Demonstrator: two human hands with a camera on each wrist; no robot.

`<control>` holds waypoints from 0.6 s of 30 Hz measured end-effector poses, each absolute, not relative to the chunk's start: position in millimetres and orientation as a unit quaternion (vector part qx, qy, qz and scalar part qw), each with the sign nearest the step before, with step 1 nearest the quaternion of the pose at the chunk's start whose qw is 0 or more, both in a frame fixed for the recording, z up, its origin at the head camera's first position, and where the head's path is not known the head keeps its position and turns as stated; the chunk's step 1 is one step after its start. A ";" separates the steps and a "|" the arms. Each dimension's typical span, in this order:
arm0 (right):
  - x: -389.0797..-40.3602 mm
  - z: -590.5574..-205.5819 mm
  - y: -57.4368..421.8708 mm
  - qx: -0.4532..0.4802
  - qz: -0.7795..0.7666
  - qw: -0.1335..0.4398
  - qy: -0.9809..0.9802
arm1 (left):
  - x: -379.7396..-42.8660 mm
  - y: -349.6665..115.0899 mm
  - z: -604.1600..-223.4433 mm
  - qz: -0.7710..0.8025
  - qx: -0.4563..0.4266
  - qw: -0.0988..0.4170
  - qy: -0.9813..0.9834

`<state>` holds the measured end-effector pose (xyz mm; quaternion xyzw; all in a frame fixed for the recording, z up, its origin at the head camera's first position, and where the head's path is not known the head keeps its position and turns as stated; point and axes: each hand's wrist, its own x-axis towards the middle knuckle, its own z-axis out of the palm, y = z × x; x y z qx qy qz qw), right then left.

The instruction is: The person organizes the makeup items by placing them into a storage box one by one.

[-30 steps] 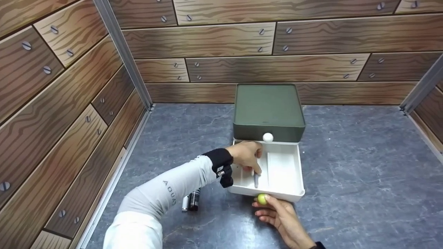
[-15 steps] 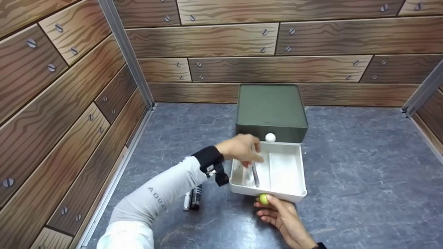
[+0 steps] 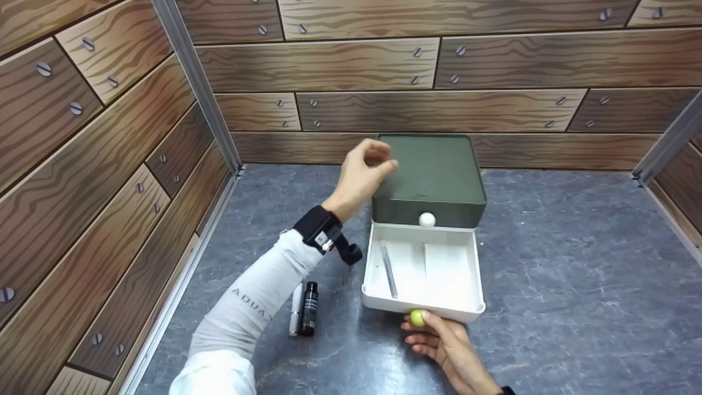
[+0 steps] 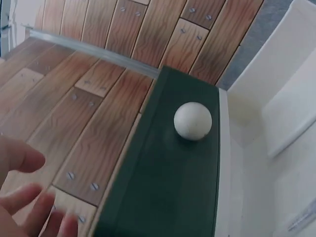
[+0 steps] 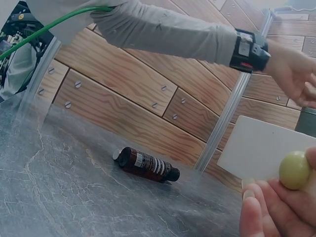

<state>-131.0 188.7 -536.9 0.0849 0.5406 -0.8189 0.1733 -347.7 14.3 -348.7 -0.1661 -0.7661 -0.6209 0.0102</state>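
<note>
My left hand (image 3: 364,173) hovers beside the left edge of the dark green box (image 3: 433,170), its fingers loosely bent with nothing between them. Below the box, a white drawer (image 3: 476,269) stands pulled out. A slim grey pen-like stick (image 3: 390,271) lies in its left compartment. My right hand (image 3: 447,345) is at the drawer's front, pinching a yellow-green round knob (image 3: 417,317) between thumb and fingers. The right wrist view shows this knob (image 5: 295,170) close up. Above the open drawer, a white round knob (image 4: 192,121) sits on the box's green front.
A black bottle (image 3: 310,309) and a silver-white tube (image 3: 296,310) lie side by side on the grey marbled table (image 3: 576,274), left of the drawer. Wood-patterned walls (image 3: 362,109) enclose the back and sides. A low divider runs along the drawer's inside.
My left hand has come up out of the drawer and moved up and left beside the box. The stick stays behind, lying more to the left. My right hand keeps its hold on the knob.
</note>
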 end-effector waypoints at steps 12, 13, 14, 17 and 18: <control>-129.3 -535.4 185.0 0.083 -0.822 0.167 0.538 | -388.5 9.4 -380.9 -0.657 0.018 -0.284 -0.698; -129.2 -535.1 184.5 0.086 -0.822 0.164 0.539 | -390.4 8.8 -383.1 -0.655 0.017 -0.298 -0.694; -129.2 -534.6 184.0 0.089 -0.822 0.161 0.540 | -391.8 8.2 -385.0 -0.655 0.015 -0.308 -0.690; -129.1 -533.3 182.8 0.101 -0.818 0.148 0.546 | -394.7 7.7 -389.0 -0.657 0.005 -0.323 -0.681; -129.2 -532.8 182.6 0.105 -0.817 0.145 0.548 | -395.3 7.7 -389.8 -0.658 0.002 -0.324 -0.679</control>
